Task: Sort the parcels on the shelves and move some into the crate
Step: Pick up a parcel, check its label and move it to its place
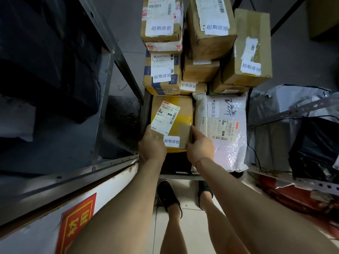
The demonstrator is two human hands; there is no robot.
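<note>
A brown cardboard parcel [181, 110] with yellow tape and white labels lies in a dark crate [146, 109] below me. My left hand [151, 145] grips its near left corner. My right hand [199, 144] grips its near right edge, fingers tucked between the box and a white bubble mailer [227, 136] lying beside it. Several more labelled cardboard boxes [163, 74] are stacked at the crate's far end, among them a tall one [247, 50] leaning at the right.
A metal shelf frame [113, 52] runs along the left with dark bags [51, 57] on it. Another perforated shelf rail [293, 111] at the right holds grey and black bags [315, 147]. A white board with a red sign [77, 222] sits near left. My feet stand on floor tiles.
</note>
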